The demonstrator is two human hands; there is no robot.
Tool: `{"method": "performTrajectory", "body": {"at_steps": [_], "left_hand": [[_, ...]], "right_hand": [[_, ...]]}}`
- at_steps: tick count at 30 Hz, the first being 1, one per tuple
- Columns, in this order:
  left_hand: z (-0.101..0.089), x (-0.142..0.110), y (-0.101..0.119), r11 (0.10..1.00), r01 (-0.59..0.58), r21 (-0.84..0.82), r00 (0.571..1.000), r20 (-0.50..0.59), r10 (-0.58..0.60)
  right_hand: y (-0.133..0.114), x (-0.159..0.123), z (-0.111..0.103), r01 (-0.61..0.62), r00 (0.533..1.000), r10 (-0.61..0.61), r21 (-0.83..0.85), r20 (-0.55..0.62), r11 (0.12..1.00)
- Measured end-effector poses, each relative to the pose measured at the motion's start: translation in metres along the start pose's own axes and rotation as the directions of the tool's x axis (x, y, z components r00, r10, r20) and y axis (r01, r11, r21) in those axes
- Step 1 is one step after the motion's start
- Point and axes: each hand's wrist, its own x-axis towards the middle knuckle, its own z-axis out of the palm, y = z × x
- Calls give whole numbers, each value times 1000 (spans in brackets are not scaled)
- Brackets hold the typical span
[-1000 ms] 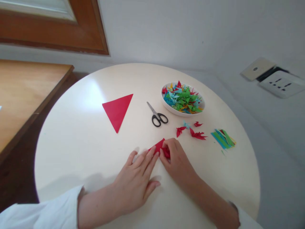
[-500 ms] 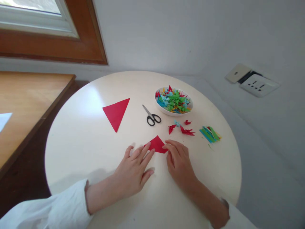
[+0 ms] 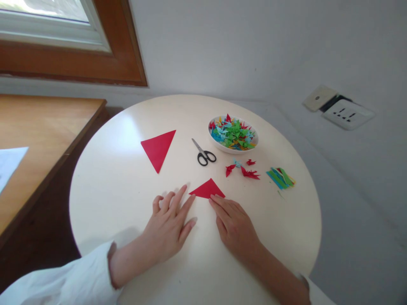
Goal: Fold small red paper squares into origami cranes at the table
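Note:
A small red paper, folded to a triangle, lies flat on the round white table with its long edge toward me. My left hand is open, fingers spread, its index fingertip at the paper's left corner. The fingertips of my right hand press on the long edge near the right corner; this hand is open too, fingers stretched out close together. Beyond the paper lie scissors with black handles. A larger red paper triangle rests farther off to the left.
A white bowl full of small colourful paper cranes stands at the back. Several loose red and blue cranes lie in front of it. Right of them is a pile of paper strips. A wooden desk stands left, a wall socket right.
My left hand has drawn back left from the middle of the red paper to its corner. My right fingers have slid left along the near edge. The view has shifted slightly.

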Motion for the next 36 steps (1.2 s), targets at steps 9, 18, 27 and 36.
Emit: {"method": "performTrajectory", "body": {"at_steps": [9,18,27,36], "left_hand": [[1,-4,-4,997,76,3,997,-25,-76],[15,22,6,976,-195,-96,980,-48,191],[18,47,-9,947,-255,-196,966,-91,242],[11,52,-12,955,-226,-190,973,-78,215]], "right_hand": [[2,0,3,2,1000,-2,-1,-11,1000],[2,-1,6,19,998,-19,12,-52,1000],[10,0,10,-160,984,168,121,-60,980],[11,19,3,-287,956,293,300,26,910]]}}
